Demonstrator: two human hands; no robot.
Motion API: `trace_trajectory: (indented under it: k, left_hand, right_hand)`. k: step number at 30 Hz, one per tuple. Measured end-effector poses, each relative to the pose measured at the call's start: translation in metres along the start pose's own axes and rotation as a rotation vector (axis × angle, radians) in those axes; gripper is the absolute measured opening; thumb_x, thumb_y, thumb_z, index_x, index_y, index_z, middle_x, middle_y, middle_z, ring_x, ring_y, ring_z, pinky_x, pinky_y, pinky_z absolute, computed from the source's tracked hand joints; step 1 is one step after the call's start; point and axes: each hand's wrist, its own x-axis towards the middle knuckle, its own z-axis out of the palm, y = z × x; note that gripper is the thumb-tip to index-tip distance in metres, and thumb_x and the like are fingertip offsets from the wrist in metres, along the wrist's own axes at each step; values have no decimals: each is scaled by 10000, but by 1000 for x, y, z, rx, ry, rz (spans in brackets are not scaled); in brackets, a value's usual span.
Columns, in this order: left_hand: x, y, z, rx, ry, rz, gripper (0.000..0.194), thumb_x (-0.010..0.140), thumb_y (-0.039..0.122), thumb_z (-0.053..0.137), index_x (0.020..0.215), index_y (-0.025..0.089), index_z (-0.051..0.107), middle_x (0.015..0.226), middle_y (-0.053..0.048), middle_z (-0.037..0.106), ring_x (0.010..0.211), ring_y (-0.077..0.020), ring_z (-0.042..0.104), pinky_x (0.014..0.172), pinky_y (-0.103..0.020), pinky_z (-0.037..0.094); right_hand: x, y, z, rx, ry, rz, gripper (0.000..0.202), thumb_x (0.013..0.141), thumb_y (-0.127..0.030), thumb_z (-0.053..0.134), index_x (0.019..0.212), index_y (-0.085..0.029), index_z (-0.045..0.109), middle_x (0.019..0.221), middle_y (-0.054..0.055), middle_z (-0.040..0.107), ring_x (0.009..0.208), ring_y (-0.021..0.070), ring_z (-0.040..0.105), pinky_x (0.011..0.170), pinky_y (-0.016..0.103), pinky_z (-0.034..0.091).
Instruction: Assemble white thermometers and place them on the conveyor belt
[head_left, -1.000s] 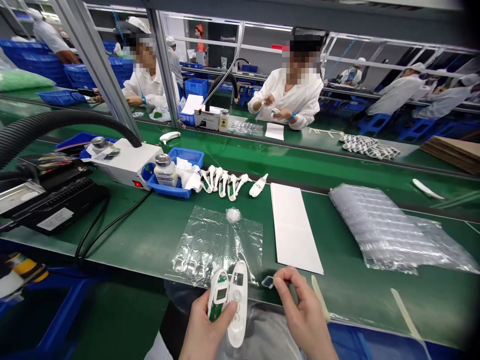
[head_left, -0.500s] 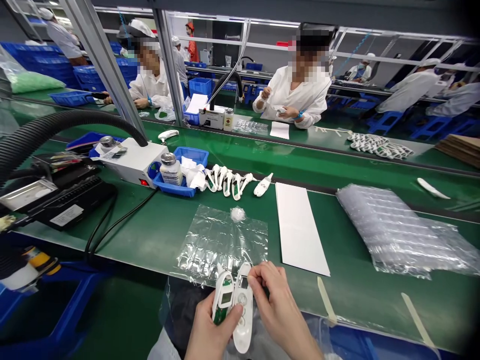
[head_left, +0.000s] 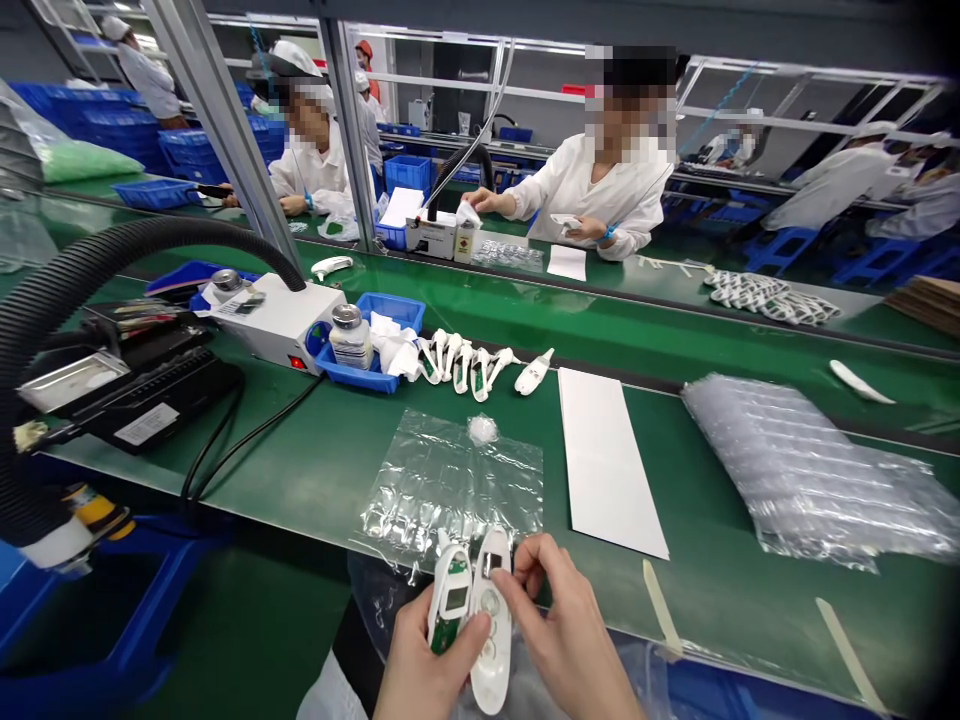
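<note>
Worktop (head_left: 300, 470): one, green; beyond it, two nearer co-workers, one (head_left: 311, 178) leftward, one (head_left: 600, 185) further right.
Hose (head_left: 154, 235): one, black, ribbed, arching.
White box (head_left: 274, 322): one, its red switch facing front.
Blue tray (head_left: 367, 380): one, holding one metal-capped bottle (head_left: 351, 342) and crumpled white tissues (head_left: 394, 345).
Left hand (head_left: 427, 650): grip closed around two pieces side by side at the worktop's near edge.
Circuit-board half (head_left: 452, 600): one, white, with one screen, in that hand.
Clear bag (head_left: 454, 475): one, flat behind the pieces.
White cover (head_left: 491, 640): one, right of the board half, tilted.
Right hand (head_left: 559, 625): thumb against the cover's window; whether its grip closes on anything, I cannot tell.
White paper (head_left: 611, 460): one, long.
Tape strips (head_left: 661, 605): two.
Clear packaging (head_left: 802, 465): one pile.
</note>
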Motion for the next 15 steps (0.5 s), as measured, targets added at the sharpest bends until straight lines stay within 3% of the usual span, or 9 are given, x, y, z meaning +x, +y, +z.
trace_trajectory:
  k: [5, 9, 12, 15]
  left_hand:
    - [-5, -1, -2, 10, 8, 94, 365, 638, 506, 745, 705, 153, 684, 605, -24, 615, 523, -133, 446, 546, -256, 418]
    - [-6, 1, -10, 15, 39, 136, 350, 640, 495, 737, 747, 163, 710, 640, -52, 656, 621, -196, 537, 588, -274, 438]
    - [-6, 1, -16, -7, 127, 117, 295, 611, 441, 752, 725, 174, 698, 656, -62, 680, 633, -226, 585, 611, -296, 465]
    - [-11, -5, -24, -93, 220, 166, 347, 570, 414, 765, 821, 182, 705, 767, -86, 724, 741, -280, 650, 685, -314, 496]
  right_hand:
    - [0, -5, 7, 122, -26, 37, 275, 935, -375, 473, 740, -230, 346, 686, -39, 420, 611, 136, 442, 570, 239, 365]
    - [2, -6, 15, 236, 26, 51, 264, 895, -378, 543, 750, -227, 382, 670, -43, 435, 588, 131, 449, 553, 230, 372]
    - [1, -13, 32, 534, -43, 103, 279, 855, -460, 605, 825, -219, 468, 707, -9, 538, 638, 158, 535, 592, 246, 446]
    - [-4, -26, 59, 761, -102, 243, 424, 779, -597, 646, 888, -192, 587, 801, 75, 665, 735, 237, 632, 649, 303, 513]
